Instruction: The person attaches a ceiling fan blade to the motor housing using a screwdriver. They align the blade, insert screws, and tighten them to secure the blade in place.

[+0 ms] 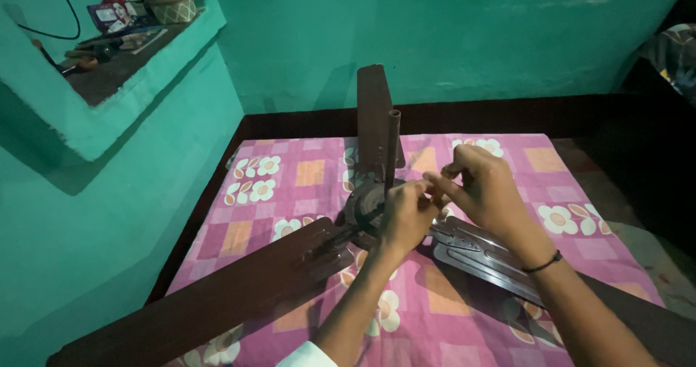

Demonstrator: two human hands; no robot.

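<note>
A dark brown ceiling fan lies on a pink flowered cloth (304, 171), its round motor hub (362, 204) in the middle with a short upright down rod (392, 146). One blade (239, 284) runs toward the lower left, another blade (373, 117) points away, and a third blade with a grey metal bracket (471, 255) runs lower right. My left hand (407, 215) rests over the hub's right side, fingers curled. My right hand (484, 186) hovers just beside it, fingertips pinched together near the left hand's fingers. Whether something small sits between the fingers is hidden.
Teal walls close in at the left and back. A wall niche (123, 55) at the upper left holds a woven basket (172, 6), tools and small items. Dark floor borders the cloth, and a dark bundle (670, 55) sits at the far right.
</note>
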